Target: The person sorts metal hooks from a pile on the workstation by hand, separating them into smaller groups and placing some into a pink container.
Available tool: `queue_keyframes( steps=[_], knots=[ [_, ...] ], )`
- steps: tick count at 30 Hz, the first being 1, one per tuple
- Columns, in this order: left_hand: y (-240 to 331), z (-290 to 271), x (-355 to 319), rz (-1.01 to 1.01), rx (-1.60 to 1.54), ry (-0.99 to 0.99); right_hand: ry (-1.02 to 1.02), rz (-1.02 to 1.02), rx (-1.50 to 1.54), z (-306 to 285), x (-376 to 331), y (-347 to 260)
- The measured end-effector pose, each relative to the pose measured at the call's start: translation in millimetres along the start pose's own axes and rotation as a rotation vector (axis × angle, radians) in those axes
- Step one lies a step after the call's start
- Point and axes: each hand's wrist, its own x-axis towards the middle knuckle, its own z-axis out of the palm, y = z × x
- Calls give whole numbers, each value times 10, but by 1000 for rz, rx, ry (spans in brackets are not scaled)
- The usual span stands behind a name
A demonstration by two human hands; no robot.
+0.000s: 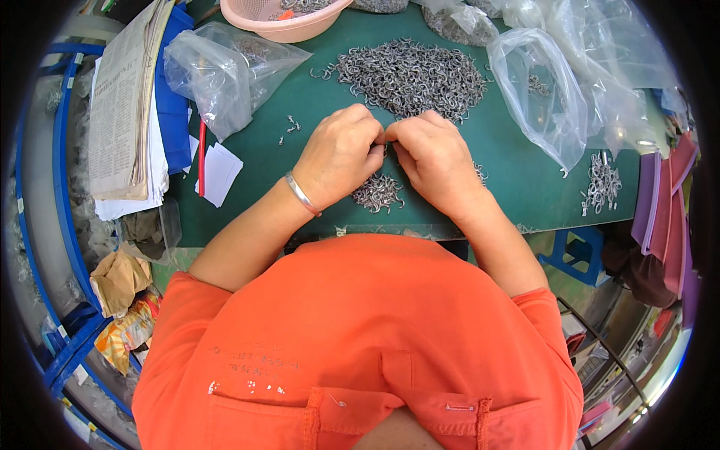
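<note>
My left hand (341,154) and my right hand (433,157) meet over the green table, fingertips pinched together. Whatever sits between the fingers is too small and covered to make out. Just beyond them spreads a large heap of small curved grey metal pieces (412,75), hook-like or ring-like in shape. Beneath my hands, near the table's front edge, lies a smaller pile of similar metal pieces (377,193). A few more pieces (480,174) show partly from behind my right hand. Some loose bits (290,127) lie left of my left hand.
A pink basket (289,28) stands at the back left beside a clear plastic bag (214,79). A red pen (201,157), white paper slips (221,174) and newspapers (120,112) lie left. Open plastic bags (536,90) and a pile of metal pieces (601,184) are right.
</note>
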Motion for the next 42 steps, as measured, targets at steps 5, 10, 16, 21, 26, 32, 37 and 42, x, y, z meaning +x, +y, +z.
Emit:
queue_keyframes(
  steps=[5,10,16,21,26,32,37,42],
  knots=[
    [-15,-50,-7,-77,-56,65,-59,-43,-88,8,0,41],
    [-13,-141,4,-77,-106,44,-23,47,28,-73,-2,29],
    [-20,-40,-4,47,0,-38,5,106,156,-77,12,1],
    [-30,-52,0,-19,-42,26,31,103,216,-60,14,4],
    [-31,-68,-6,16,-13,146,20,137,214,-30,34,-12],
    [-9,-143,-129,31,34,71,20,149,165,-66,41,-24],
    [-60,-170,-158,-80,19,144,17,102,207,-50,79,-40],
    [-6,-149,-99,-76,139,84,23,112,254,90,151,-124]
  ],
)
